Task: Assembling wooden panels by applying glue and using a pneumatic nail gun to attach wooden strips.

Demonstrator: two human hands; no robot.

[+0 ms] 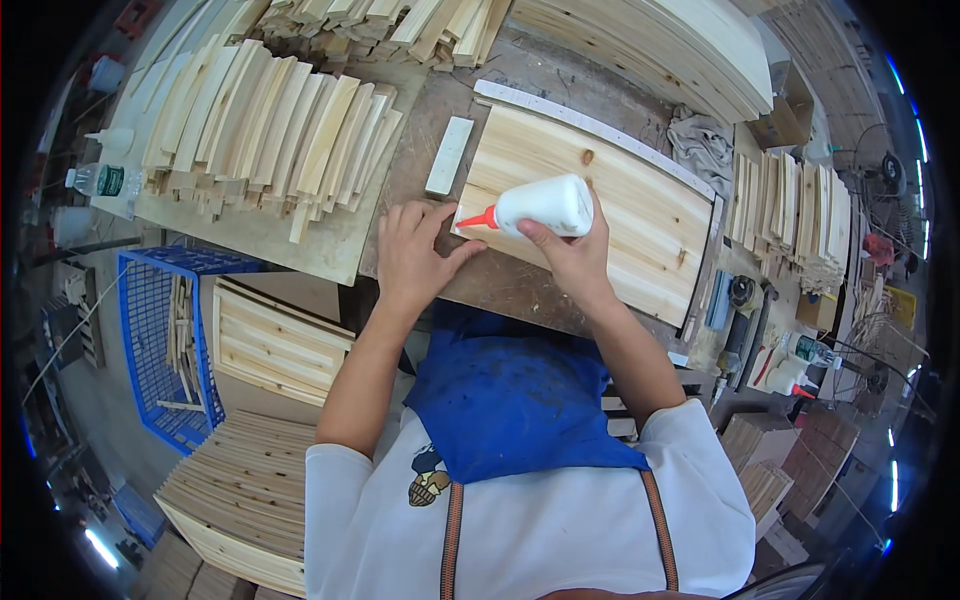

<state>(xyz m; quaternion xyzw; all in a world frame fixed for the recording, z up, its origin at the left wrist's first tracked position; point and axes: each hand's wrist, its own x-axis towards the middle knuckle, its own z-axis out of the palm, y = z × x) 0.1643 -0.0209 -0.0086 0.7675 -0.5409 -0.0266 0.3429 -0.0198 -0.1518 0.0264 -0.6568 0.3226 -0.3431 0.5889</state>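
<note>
A white squeeze bottle (548, 203) with a red nozzle, probably glue, is tilted on its side in my right hand (578, 252). My fingers wrap round its body, and its tip points left onto the near left corner of a pale wooden panel (630, 230) with brown knots. At that same corner is my left hand (412, 255), its thumb and forefinger apart on either side of the nozzle tip. Those fingertips rest at the panel's edge. Just beyond my left hand a short pale block (450, 155) lies on the brown worktable (520, 290).
A pale strip (600, 135) runs along the panel's far edge. Wooden slats (270, 120) are piled at the left, more slats (790, 215) at the right, and long boards (660, 50) at the back. Low on the left are a blue crate (165, 350) and stacked panels (245, 480).
</note>
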